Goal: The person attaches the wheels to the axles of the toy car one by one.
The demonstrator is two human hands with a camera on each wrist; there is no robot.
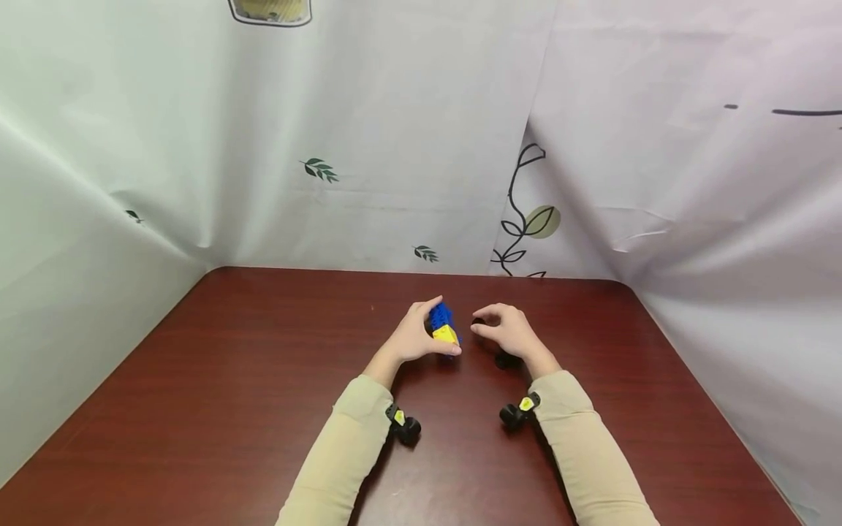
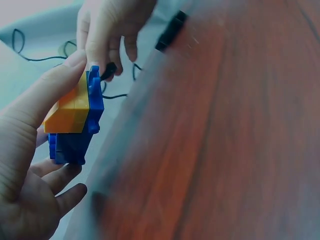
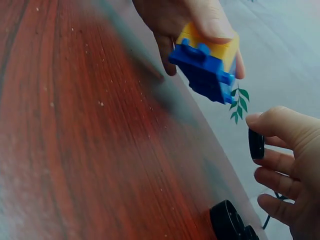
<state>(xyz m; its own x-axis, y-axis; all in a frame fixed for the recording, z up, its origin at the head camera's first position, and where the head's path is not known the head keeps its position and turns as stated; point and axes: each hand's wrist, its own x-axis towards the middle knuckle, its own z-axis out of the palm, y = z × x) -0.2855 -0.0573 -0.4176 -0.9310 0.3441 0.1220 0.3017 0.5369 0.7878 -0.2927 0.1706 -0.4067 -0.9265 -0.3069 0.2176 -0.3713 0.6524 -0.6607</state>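
My left hand [image 1: 411, 336] grips a blue and yellow plastic toy vehicle body [image 1: 441, 315] above the table, its thumb on the yellow part. Small blue hubs stick out along the body's sides in the right wrist view. To the right, across a small gap, my right hand [image 1: 511, 332] pinches a black toy wheel [image 3: 256, 144] between thumb and fingertips. The wheel stands edge-on, apart from the body. More black wheels [image 3: 226, 220] lie on the table below the right hand. Fingers hide part of the body.
The dark red wooden table [image 1: 263, 380] reaches back to a pale printed cloth [image 1: 408, 146], which hangs behind it and along both sides. Each sleeve carries a small black wrist camera, one on the left [image 1: 408, 429] and one on the right [image 1: 511, 416].
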